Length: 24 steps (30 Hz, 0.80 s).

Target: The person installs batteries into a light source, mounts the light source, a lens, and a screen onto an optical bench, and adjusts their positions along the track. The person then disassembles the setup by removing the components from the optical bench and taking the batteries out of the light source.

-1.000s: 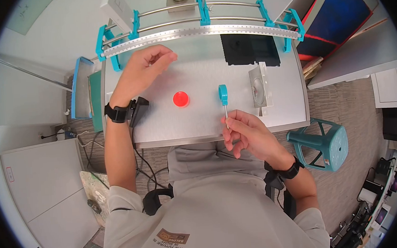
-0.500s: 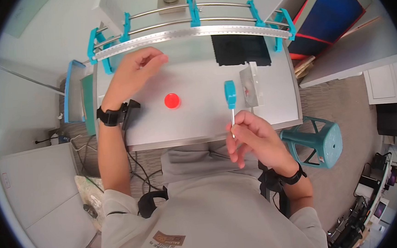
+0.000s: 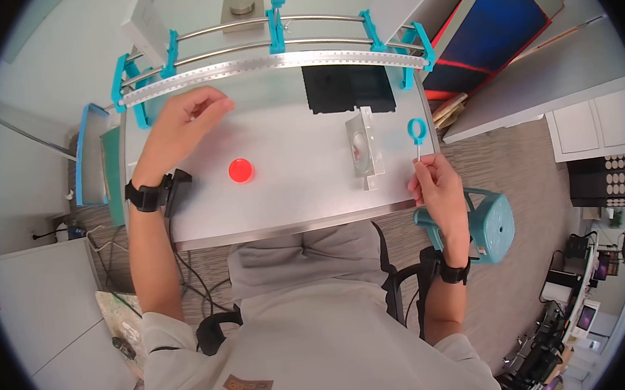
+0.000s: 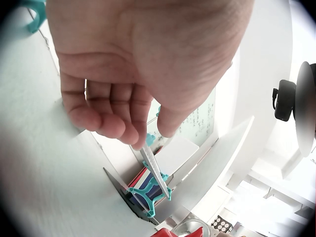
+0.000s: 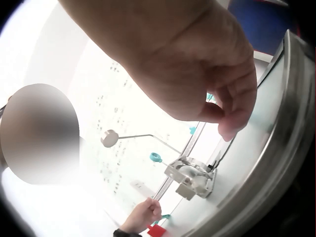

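Note:
At the table's right edge, my right hand (image 3: 439,186) pinches the thin metal rod of a teal ring holder (image 3: 418,142) between thumb and fingers, ring upward. In the right wrist view the curled fingers (image 5: 237,116) hide the grip. My left hand (image 3: 181,128) hovers over the left part of the table, fingers loosely curled around nothing. The left wrist view shows those fingers (image 4: 106,123) relaxed too. Below and to its right sits a round red container (image 3: 240,171). A silver frame with a round lens-like piece (image 3: 358,148) stands left of my right hand.
Across the back of the table (image 3: 291,204) runs a rail stand with a metal ruler (image 3: 267,65), teal clamps and white panels (image 3: 399,8). A black sheet (image 3: 348,87) lies in front of it. A teal stool (image 3: 494,226) stands right of the table.
My right hand has carried the ring holder rightward, past the silver frame to the table's right edge. The left hand keeps its pose while the head view shifts.

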Tool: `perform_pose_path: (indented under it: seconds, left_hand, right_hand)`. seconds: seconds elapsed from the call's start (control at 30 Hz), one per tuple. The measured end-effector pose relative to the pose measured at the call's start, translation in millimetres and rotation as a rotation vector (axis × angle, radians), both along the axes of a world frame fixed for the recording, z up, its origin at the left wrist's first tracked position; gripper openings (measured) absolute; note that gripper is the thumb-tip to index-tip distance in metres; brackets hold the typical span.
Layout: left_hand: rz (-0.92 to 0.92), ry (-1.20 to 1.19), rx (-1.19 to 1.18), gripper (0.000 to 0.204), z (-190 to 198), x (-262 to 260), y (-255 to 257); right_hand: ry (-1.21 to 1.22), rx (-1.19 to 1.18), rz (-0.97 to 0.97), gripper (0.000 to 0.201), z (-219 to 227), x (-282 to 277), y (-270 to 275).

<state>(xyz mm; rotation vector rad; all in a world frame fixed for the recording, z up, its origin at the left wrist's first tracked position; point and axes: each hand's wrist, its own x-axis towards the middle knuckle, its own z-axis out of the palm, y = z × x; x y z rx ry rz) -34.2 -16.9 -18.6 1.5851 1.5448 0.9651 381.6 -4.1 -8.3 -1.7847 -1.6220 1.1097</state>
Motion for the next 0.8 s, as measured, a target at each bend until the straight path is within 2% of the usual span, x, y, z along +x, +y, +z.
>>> perform_pose_path:
  seconds: [0.3, 0.53, 0.73, 0.8]
  left_hand:
    - [0.012, -0.017, -0.039, 0.019, 2.2, 3.0, 0.6]
    - [0.017, -0.051, -0.076, 0.023, 0.2, -0.3, 0.8]
    - [-0.007, -0.025, -0.056, 0.019, 0.7, -0.2, 0.4]
    - [-0.007, -0.036, -0.031, 0.021, -2.2, -2.4, 0.6]
  right_hand:
    - [-0.219, 0.049, 0.055, 0.021, -2.7, 6.7, 3.9]
    - [-0.275, 0.052, 0.062, 0.022, 0.1, 5.0, 6.4]
    - [-0.228, 0.008, 0.022, 0.022, 3.9, 1.9, 4.1]
    - [-0.342, 0.151, 0.062, 0.021, -1.0, 7.3, 4.0]
